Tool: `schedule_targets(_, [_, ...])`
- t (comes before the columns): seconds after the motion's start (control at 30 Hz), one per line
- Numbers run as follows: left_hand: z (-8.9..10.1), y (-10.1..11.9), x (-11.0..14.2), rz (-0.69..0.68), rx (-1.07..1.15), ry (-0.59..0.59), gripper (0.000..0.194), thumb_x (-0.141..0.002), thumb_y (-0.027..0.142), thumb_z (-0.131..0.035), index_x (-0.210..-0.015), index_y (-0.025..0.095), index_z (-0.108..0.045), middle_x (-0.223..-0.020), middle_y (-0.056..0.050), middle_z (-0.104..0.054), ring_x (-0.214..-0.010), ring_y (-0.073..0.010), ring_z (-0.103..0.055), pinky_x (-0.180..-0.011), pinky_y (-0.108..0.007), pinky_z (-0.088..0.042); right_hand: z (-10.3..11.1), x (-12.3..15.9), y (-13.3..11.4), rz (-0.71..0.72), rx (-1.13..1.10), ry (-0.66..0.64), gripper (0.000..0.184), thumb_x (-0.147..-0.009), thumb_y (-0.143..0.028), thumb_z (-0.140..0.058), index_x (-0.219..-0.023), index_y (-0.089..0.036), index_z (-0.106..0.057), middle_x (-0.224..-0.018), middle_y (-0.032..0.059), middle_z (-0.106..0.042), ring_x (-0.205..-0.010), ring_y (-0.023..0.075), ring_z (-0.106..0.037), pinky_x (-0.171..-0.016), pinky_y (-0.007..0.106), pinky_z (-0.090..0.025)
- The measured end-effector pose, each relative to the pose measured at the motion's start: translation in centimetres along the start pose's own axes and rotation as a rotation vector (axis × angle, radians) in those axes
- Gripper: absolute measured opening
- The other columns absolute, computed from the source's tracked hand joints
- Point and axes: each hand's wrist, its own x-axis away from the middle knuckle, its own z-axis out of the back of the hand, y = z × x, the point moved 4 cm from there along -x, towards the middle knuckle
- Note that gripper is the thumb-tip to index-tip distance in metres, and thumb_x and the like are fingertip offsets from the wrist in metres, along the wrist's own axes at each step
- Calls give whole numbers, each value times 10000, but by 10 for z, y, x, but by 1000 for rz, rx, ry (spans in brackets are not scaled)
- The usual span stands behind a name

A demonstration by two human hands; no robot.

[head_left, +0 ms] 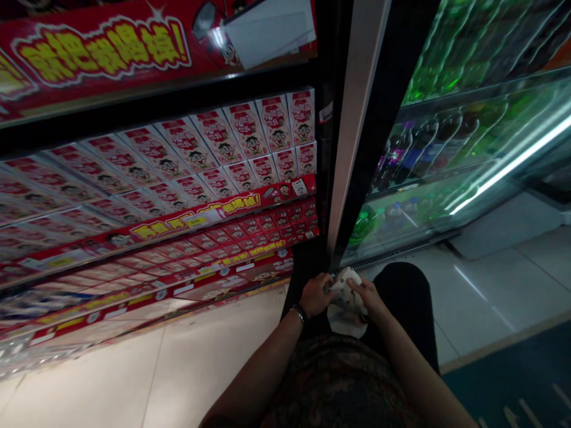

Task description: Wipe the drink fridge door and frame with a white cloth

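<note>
Both of my hands meet low in front of me, over my dark-trousered knees. My left hand [316, 293], with a bracelet on the wrist, pinches the left edge of a crumpled white cloth [345, 309] with small dark markings. On the cloth's right side my right hand [366, 297] is closed. The cloth hangs down between the two hands, just in front of the dark upright frame [357, 137] that separates the shelves from the drinks fridge.
Red shelves [178, 223] on the left carry several rows of red-and-white cartons. On the right stands a glass-door fridge [464, 154] with green and dark bottles. Pale floor tiles [169, 368] lie below, with a dark mat [513, 386] at bottom right.
</note>
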Motion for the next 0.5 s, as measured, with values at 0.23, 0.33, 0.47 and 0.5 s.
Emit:
schedule_targets(0.23, [2, -2, -1, -5, 117, -11, 239, -797, 230, -854, -872, 192, -631, -961, 41, -587, -817, -108, -512, -770, -272, -349, 3, -4, 5, -14, -3, 2, 660, -647, -646, -997, -1078, -180, -817, -874, 83, -835, -714, 257, -753, -692, 356, -598])
schedule_targets(0.33, [6, -4, -3, -15, 192, 1, 248, -788, 237, -843, -849, 182, -609, -946, 35, -569, -868, -117, -525, -815, -262, -379, 5, -8, 10, -24, 7, -19, 646, -666, -606, -1001, -1110, -181, -802, -898, 74, -835, -730, 246, -748, -711, 354, -598])
schedule_targets(0.47, [8, -8, -4, -9, 265, 20, 258, -784, 284, -829, -844, 179, -600, -920, 33, -559, -881, -125, -515, -829, -262, -383, 6, -10, 15, -25, 30, -58, 644, -671, -557, -1011, -1137, -171, -791, -940, 77, -835, -755, 231, -741, -728, 340, -597])
schedule_targets(0.5, [8, -9, -4, -6, 277, 23, 268, -779, 303, -832, -841, 179, -602, -914, 34, -558, -867, -124, -506, -815, -262, -377, 6, -10, 16, -28, 37, -69, 638, -665, -548, -1015, -1127, -168, -792, -940, 80, -834, -753, 229, -739, -725, 336, -594])
